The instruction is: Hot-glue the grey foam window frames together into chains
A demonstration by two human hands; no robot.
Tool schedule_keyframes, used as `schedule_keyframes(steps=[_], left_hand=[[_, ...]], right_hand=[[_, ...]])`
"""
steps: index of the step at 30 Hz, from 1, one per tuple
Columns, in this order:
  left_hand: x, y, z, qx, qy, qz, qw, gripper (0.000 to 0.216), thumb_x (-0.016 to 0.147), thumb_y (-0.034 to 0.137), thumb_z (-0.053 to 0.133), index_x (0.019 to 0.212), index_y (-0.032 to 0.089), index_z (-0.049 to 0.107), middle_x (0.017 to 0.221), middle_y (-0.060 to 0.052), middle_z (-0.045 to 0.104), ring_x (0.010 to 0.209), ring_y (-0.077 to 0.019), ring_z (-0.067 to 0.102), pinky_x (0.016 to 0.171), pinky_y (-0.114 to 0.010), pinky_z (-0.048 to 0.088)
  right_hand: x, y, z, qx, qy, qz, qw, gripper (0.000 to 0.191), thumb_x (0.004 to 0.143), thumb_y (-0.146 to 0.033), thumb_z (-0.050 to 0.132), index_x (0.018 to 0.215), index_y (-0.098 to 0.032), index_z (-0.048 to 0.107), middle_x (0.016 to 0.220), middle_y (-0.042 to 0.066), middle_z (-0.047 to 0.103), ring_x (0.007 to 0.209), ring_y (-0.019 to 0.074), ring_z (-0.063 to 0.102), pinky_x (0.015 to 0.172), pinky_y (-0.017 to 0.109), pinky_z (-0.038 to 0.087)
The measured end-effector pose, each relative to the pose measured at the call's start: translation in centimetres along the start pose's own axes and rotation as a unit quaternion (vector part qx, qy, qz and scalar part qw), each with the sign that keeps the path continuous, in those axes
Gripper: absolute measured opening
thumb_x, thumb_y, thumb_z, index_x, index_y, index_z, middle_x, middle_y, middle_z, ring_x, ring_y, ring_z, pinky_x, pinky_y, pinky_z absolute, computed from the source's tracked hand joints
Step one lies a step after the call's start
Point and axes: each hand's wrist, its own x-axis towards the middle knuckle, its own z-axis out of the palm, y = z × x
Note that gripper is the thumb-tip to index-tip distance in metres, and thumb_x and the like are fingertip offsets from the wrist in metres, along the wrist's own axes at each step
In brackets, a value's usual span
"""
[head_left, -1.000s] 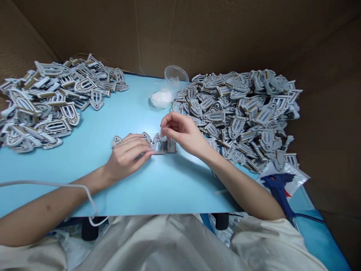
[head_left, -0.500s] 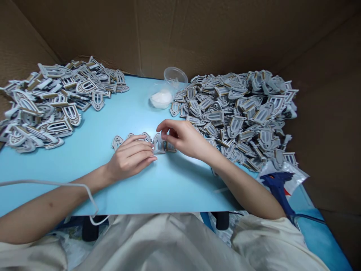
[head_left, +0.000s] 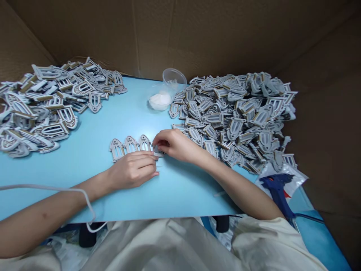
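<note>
A row of small grey-white arched window-shaped pieces with brown trim lies on the blue table, pointed ends away from me. My left hand rests flat in front of the row, fingers stretched to the right and covering some lower edges. Its fingertips touch the rightmost arched piece, which is partly hidden. My right hand is closed in a pinch on that same piece, thumb and forefinger at its upper part.
Heaps of similar arched pieces lie at the left and right. Between them stand a clear cup with white material and a clear lid. A blue glue gun lies at right on a plastic bag. A white cable crosses my left forearm.
My right hand has moved slightly left and down onto the rightmost piece. My left hand has shifted down, uncovering more of the row. The view has tilted slightly.
</note>
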Motion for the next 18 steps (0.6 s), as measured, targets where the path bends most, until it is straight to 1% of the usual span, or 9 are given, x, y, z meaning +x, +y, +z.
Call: schedule_keyframes(steps=[2,7,10,13,16,18], left_hand=[[-0.08,-0.05,-0.03,0.001,0.002,-0.007,1.000,0.016,0.109,0.018,0.064,0.096,0.018,0.071,0.089,-0.004,0.083,0.100,-0.0217,0.086,0.102,-0.037,0.072],[-0.03,-0.10,0.00,-0.008,0.003,-0.010,1.000,0.013,0.107,0.017,0.067,0.096,0.018,0.073,0.092,-0.005,0.084,0.101,-0.0232,0.086,0.104,-0.039,0.072],[0.03,-0.10,0.06,-0.008,0.002,-0.010,1.000,0.012,0.107,0.017,0.067,0.096,0.018,0.073,0.092,-0.006,0.084,0.101,-0.0235,0.086,0.104,-0.040,0.072],[0.02,-0.12,0.06,-0.013,-0.001,-0.018,1.000,0.010,0.106,0.016,0.068,0.098,0.019,0.074,0.093,-0.005,0.085,0.101,-0.0227,0.086,0.106,-0.039,0.071],[-0.03,-0.16,0.02,-0.018,-0.005,-0.022,1.000,0.008,0.105,0.016,0.069,0.101,0.020,0.075,0.094,-0.004,0.085,0.102,-0.0223,0.086,0.108,-0.039,0.070],[-0.05,-0.18,0.02,-0.016,-0.006,-0.020,1.000,0.008,0.105,0.016,0.069,0.102,0.020,0.075,0.094,-0.004,0.085,0.103,-0.0223,0.086,0.108,-0.039,0.070]], right_hand=[[0.06,0.20,-0.12,0.008,-0.008,-0.011,1.000,0.027,0.088,0.005,0.066,0.098,-0.013,0.084,0.094,0.007,0.082,0.084,0.0161,0.067,0.083,0.028,0.044],[0.02,0.54,-0.09,0.001,-0.013,-0.032,0.999,0.028,0.092,0.002,0.065,0.100,-0.014,0.086,0.100,0.010,0.082,0.092,0.0192,0.070,0.088,0.031,0.046],[-0.10,0.50,0.25,-0.024,0.002,-0.038,0.999,0.028,0.094,0.001,0.063,0.101,-0.013,0.086,0.100,0.011,0.079,0.090,0.0187,0.067,0.086,0.030,0.045],[-0.15,0.54,0.51,-0.028,0.016,-0.042,0.999,0.026,0.094,0.000,0.063,0.098,-0.013,0.085,0.099,0.011,0.075,0.086,0.0175,0.064,0.084,0.030,0.043],[-0.07,0.71,0.65,-0.021,0.013,-0.050,0.998,0.026,0.093,0.001,0.062,0.097,-0.013,0.084,0.098,0.010,0.073,0.088,0.0179,0.063,0.084,0.030,0.042],[0.01,0.77,0.78,-0.024,0.008,-0.048,0.999,0.028,0.093,0.002,0.061,0.101,-0.013,0.083,0.100,0.010,0.072,0.088,0.0179,0.062,0.084,0.029,0.042]])
